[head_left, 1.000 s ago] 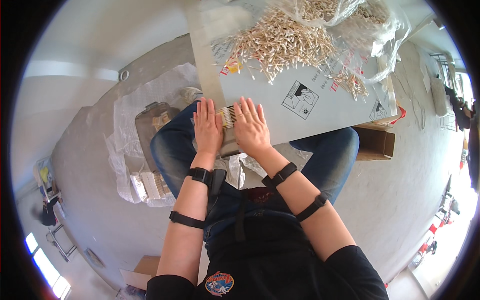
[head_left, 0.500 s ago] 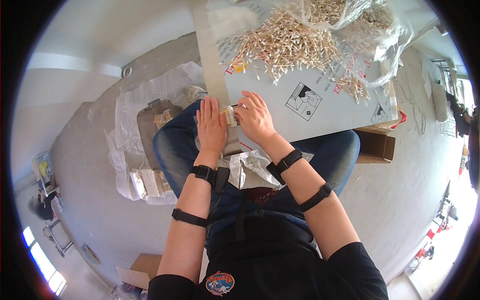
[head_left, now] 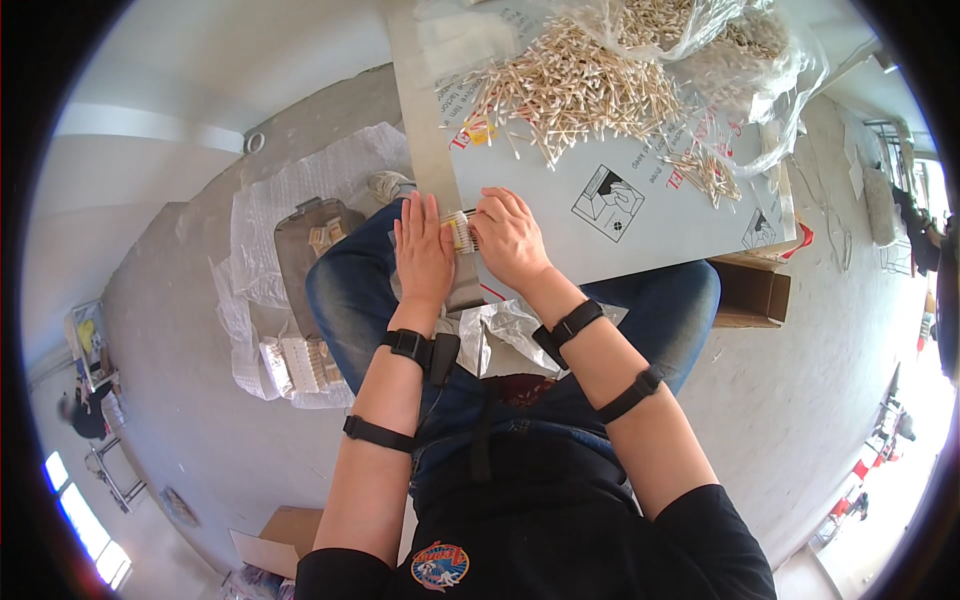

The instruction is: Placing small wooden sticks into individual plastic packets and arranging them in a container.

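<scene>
A small row of cotton swabs (head_left: 462,232) lies between my two hands, near the left edge of the table. My left hand (head_left: 423,252) is stretched out with its fingers straight and its edge against the left end of the row. At the other end, my right hand (head_left: 508,238) has its fingers bent and pressed together on the cotton swabs. A thin dark thing shows by its fingertips, too small to name. Farther back on the table lies a big loose heap of cotton swabs (head_left: 580,90).
The film-covered table (head_left: 540,225) reaches over my knees. A clear plastic bag (head_left: 770,90) lies over part of the heap. On the floor at left are bubble wrap (head_left: 262,200), a grey bin (head_left: 300,265) and small packs (head_left: 300,365). A cardboard box (head_left: 755,293) stands under the table's right side.
My right fingers have shifted very slightly at the cotton swabs. My left hand stays where it was.
</scene>
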Demonstrator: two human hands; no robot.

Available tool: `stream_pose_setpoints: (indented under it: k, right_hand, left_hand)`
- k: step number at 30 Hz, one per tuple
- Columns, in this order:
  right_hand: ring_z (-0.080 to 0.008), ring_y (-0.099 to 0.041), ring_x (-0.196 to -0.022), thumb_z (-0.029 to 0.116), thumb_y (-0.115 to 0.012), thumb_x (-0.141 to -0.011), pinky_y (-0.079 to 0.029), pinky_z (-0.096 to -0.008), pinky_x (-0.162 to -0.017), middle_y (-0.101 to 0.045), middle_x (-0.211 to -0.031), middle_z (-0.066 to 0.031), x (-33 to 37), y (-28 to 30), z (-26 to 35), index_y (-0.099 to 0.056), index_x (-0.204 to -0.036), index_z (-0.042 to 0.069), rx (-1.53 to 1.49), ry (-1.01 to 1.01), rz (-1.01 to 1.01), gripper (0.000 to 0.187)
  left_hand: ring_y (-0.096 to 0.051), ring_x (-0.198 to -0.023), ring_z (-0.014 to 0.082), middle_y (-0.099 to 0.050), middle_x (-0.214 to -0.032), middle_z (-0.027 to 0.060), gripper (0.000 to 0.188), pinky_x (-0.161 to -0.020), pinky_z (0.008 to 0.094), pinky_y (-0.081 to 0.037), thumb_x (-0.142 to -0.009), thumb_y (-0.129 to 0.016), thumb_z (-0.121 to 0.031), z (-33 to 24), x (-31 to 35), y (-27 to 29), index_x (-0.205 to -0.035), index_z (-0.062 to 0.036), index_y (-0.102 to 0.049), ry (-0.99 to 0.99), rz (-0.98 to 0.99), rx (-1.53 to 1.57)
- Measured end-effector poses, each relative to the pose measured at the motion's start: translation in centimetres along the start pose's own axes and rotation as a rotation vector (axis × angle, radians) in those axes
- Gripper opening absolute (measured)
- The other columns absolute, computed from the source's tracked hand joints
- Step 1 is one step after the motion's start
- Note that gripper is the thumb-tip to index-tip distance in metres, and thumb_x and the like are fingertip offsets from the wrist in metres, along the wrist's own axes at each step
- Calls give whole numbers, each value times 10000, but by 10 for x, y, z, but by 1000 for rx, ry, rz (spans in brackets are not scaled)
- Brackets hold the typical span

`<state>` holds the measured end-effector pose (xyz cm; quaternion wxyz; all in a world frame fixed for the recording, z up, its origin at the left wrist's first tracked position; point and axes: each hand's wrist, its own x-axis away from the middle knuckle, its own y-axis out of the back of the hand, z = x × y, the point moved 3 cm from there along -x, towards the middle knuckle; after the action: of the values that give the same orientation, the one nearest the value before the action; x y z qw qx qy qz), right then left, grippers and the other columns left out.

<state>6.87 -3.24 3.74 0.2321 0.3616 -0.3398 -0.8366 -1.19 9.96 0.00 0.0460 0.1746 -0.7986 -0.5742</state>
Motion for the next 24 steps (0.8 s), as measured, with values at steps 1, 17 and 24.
stream_pose_setpoints:
  k: [1, 17, 24]
  right_hand:
    - [-275, -552, -1157, 98, -601, -741, -417, -434, -1065, -579, -974, -81, 0, -1, 0, -626, -809, 55, 0, 0, -1, 84]
    - [-279, -564, -1079, 95, -617, -754, -457, -400, -965, -585, -979, -96, 2, -5, -1, -623, -782, 50, 4, -32, -22, 54]
    - [-276, -565, -1051, 88, -643, -752, -462, -394, -928, -581, -976, -91, 3, -6, 0, -623, -785, 51, -10, -68, -32, 54]
  left_hand:
    - [-317, -1423, 368, -343, -1529, 200, 521, -1155, 506, -259, -1022, -426, -292, 0, 0, 0, -1477, -46, -363, 2, 1, 0]
    - [-315, -1426, 358, -332, -1539, 188, 525, -1159, 497, -260, -1024, -417, -297, 2, 0, -1, -1484, -52, -357, 1, 0, -13]
    - [-312, -1427, 360, -334, -1538, 189, 525, -1156, 502, -261, -1022, -420, -295, 2, 0, -2, -1482, -50, -356, -7, -1, -16]
